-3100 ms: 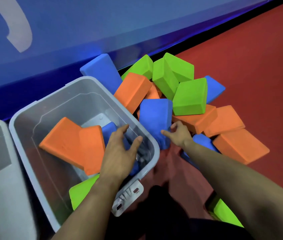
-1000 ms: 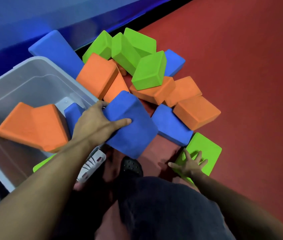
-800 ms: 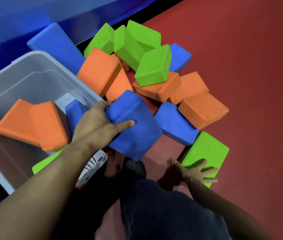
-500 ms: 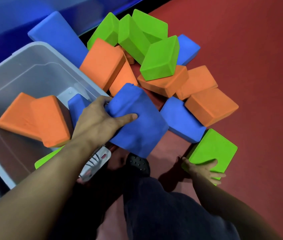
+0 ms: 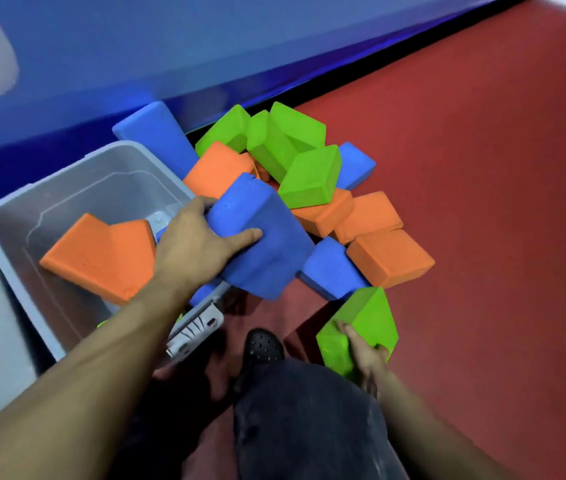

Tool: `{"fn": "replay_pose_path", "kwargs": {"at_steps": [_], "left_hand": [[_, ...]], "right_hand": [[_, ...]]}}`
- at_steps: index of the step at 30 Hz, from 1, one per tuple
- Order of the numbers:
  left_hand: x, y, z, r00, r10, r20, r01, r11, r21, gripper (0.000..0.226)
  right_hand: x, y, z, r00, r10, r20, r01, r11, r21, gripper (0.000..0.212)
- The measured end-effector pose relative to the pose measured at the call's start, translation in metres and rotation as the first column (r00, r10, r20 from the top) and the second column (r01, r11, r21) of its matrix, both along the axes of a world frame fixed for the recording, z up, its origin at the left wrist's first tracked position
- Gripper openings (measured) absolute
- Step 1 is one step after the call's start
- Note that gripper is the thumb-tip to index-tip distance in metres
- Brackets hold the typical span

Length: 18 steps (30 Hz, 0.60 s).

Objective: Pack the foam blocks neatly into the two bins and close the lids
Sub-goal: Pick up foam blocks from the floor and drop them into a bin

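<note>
Head view: two blocks in hand, bin half filled

Left hand (image 5: pixel 198 244) is gripping a blue block (image 5: pixel 261 247), fingers and thumb curled round its end, holding it over the near corner of the clear bin (image 5: pixel 77 181). Right hand (image 5: pixel 361 351) is clutching a green block (image 5: pixel 361 327) just above the red floor (image 5: pixel 482 202). Two orange blocks (image 5: pixel 101 254) are lying tilted inside. Remaining pile (image 5: pixel 309 174) is sitting beside the bin. Advice: lay each block flat against the wall, straightening the orange pair first, so rows are stacking tight.
</note>
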<state>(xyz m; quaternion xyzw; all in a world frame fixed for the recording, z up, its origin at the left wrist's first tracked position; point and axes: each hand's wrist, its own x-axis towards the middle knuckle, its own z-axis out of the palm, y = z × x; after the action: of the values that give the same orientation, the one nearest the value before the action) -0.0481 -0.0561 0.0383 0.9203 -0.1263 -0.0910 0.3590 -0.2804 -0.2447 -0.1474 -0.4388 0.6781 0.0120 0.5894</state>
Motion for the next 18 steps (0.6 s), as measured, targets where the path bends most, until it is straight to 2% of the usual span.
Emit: {"fn": "replay_pose_path", "kwargs": {"at_steps": [1, 5, 8, 10, 13, 16, 18], "left_hand": [[0.000, 0.007, 0.005, 0.999, 0.033, 0.007, -0.033, 0.999, -0.013, 0.082], [0.003, 0.045, 0.026, 0.977, 0.212, -0.029, -0.214, 0.970, -0.115, 0.083], [0.009, 0.080, 0.042, 0.924, 0.378, -0.047, -0.379, 0.896, -0.231, 0.083], [0.016, 0.108, 0.047, 0.860, 0.504, -0.078, -0.504, 0.817, -0.280, 0.081], [0.029, 0.150, 0.042, 0.739, 0.653, -0.163, -0.665, 0.668, -0.334, 0.090], [0.041, 0.184, 0.033, 0.601, 0.745, -0.290, -0.787, 0.490, -0.373, 0.091], [0.049, 0.198, 0.029, 0.522, 0.762, -0.384, -0.835, 0.366, -0.410, 0.088]], "right_hand": [[0.007, 0.006, 0.010, 0.999, 0.024, 0.037, -0.023, 1.000, -0.017, 0.130], [0.043, 0.021, 0.025, 0.974, 0.183, 0.130, -0.171, 0.980, -0.104, 0.151], [0.084, 0.047, 0.082, 0.932, 0.351, 0.093, -0.320, 0.916, -0.241, 0.150], [0.110, 0.069, 0.118, 0.875, 0.483, 0.013, -0.448, 0.821, -0.355, 0.148], [0.152, 0.101, 0.150, 0.750, 0.656, -0.092, -0.620, 0.647, -0.444, 0.129], [0.194, 0.132, 0.157, 0.616, 0.776, -0.134, -0.723, 0.491, -0.486, 0.125], [0.221, 0.151, 0.155, 0.547, 0.828, -0.127, -0.754, 0.421, -0.504, 0.125]]}}
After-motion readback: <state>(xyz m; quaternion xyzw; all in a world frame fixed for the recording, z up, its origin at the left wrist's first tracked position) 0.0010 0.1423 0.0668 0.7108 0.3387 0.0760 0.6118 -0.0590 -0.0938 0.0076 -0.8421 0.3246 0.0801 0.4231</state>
